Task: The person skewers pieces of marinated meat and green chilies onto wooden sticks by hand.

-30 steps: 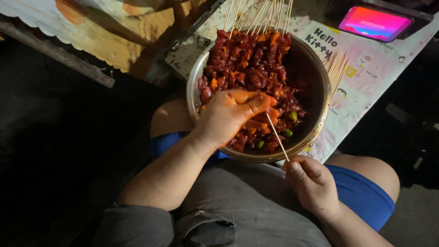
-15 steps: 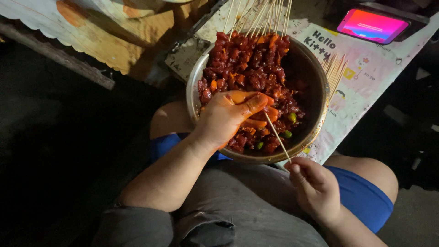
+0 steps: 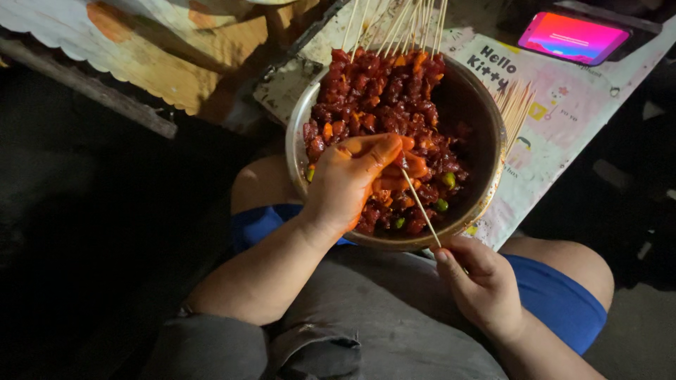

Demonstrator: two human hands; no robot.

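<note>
Head view, looking down at a seated person's lap. A round metal bowl (image 3: 486, 141) sits at the knees, partly over a printed paper sheet (image 3: 563, 119); the bowl is heaped with dark red marinated meat chunks (image 3: 380, 98), with a few green pieces (image 3: 448, 180) showing near the lower right of the pile. The left hand (image 3: 348, 183) is inside the bowl, palm down over the meat, fingers curled and coated in orange-red sauce, pinching a piece at the tip end of a thin wooden skewer (image 3: 421, 207). The right hand (image 3: 482, 281) is below the bowl rim, over the lap, fingers closed around the lower end of that same skewer; the stick runs up and to the left from this hand, across the rim, into the left hand's fingertips. Along the far rim of the bowl a row of skewer sticks (image 3: 394, 24) stands up out of the meat, leaning away. A loose bundle of bare sticks (image 3: 514, 105) lies just beside the bowl on the right, on the paper sheet. A phone (image 3: 572, 36) with a lit pink screen lies at the top right, well apart from the hands. Surroundings dark; floor detail not legible.
</note>
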